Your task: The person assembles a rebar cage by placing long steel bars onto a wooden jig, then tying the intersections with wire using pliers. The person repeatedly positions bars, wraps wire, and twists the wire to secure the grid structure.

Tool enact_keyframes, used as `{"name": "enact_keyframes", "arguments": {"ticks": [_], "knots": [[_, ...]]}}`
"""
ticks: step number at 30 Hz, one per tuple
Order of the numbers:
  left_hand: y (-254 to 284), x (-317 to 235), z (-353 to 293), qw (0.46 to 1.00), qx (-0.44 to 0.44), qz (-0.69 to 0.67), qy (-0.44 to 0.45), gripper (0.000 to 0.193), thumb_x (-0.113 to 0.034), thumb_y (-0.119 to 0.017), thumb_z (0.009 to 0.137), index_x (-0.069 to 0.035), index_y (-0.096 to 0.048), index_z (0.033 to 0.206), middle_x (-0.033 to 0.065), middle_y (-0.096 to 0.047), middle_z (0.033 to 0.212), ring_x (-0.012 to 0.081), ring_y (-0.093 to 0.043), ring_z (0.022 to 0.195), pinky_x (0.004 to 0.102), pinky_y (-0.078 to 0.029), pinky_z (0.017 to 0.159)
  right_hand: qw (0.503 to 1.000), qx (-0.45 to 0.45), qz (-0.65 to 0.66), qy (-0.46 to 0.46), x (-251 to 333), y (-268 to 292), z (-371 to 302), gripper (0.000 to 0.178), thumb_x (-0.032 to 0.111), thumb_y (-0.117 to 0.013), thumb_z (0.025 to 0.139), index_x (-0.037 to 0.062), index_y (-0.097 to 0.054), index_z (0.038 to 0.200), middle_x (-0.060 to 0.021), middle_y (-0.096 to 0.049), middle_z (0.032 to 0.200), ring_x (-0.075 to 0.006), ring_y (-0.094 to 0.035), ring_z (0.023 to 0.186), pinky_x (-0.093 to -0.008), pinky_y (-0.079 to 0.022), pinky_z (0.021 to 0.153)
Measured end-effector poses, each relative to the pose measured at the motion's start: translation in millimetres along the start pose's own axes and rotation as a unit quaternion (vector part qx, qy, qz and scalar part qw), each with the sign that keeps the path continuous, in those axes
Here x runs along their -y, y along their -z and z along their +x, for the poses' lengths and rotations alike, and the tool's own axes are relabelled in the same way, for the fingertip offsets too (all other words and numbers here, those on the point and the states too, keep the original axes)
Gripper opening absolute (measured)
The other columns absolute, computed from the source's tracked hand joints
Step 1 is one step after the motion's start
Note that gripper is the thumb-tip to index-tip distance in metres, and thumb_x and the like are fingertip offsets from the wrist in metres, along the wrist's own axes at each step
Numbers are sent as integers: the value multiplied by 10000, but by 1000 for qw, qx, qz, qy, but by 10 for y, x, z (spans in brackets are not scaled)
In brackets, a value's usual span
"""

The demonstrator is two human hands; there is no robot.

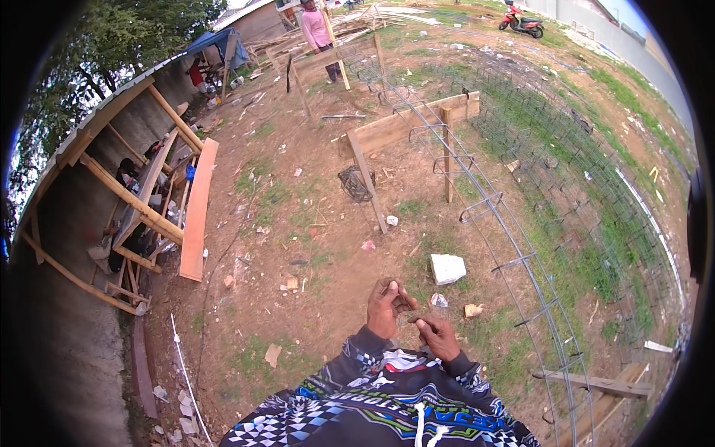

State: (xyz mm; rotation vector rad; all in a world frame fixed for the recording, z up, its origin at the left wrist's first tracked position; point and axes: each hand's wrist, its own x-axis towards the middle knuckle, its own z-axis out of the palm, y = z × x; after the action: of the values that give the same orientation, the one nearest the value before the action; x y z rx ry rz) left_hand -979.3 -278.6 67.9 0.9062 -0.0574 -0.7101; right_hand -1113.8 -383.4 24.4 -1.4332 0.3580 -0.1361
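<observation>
Head view of an outdoor work yard. The left hand (385,307) and the right hand (436,335) are being held close together in front of the chest, above bare, littered ground (313,246). The fingers of both hands are curling inward and pinching toward each other, apparently on something very small and thin; the item itself is too small to make out, so what the hands are gripping cannot be told for certain. Neither hand is lying open.

To the person's right, a long rebar cage (484,201) is running away across the yard, resting on wooden trestles (406,123); it is near the hands but apart from them. A white block (447,268) and small scraps are lying on the ground just beyond the hands. A second person in a pink top (316,28) is standing well away at the far end of the cage.

Judged risks: whatever is being pinched is likely to slip out, since the grip is being made by fingertips alone, and it would be hard to find again among the scraps and grass. If it is wire, a sharp end could be pricking bare fingers. The cage's projecting stirrups and the loose debris underfoot are posing a snagging or tripping hazard for anyone stepping sideways while looking down.
</observation>
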Motion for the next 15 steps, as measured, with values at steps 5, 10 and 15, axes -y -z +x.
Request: {"name": "enact_keyframes", "arguments": {"ticks": [5,10,15], "knots": [[445,-665,318,978,-123,-78,-147,107,-237,-520,998,-130,-520,1012,0,-519,752,95,-445,551,260,-401,493,978,79,-194,16,190,57,-137,267,255,-551,969,41,-678,1066,-99,-657,801,-180,-601,703,-333,-478,664],[899,-1166,419,962,-161,-77,-209,85,-216,-485,1011,-141,-525,1004,-7,-480,706,69,-388,507,223,-332,440,981,59,-183,-12,29,236,-265,296,288,-546,966,36,-683,1040,-132,-685,856,-225,-635,736,-352,-485,691],[1070,-971,364,962,-203,-90,-159,93,-214,-472,1014,-140,-528,1010,-14,-467,691,71,-371,473,228,-308,404,981,9,-186,-52,10,364,-332,290,299,-558,959,50,-706,974,-122,-685,820,-222,-632,740,-348,-486,709]]}}
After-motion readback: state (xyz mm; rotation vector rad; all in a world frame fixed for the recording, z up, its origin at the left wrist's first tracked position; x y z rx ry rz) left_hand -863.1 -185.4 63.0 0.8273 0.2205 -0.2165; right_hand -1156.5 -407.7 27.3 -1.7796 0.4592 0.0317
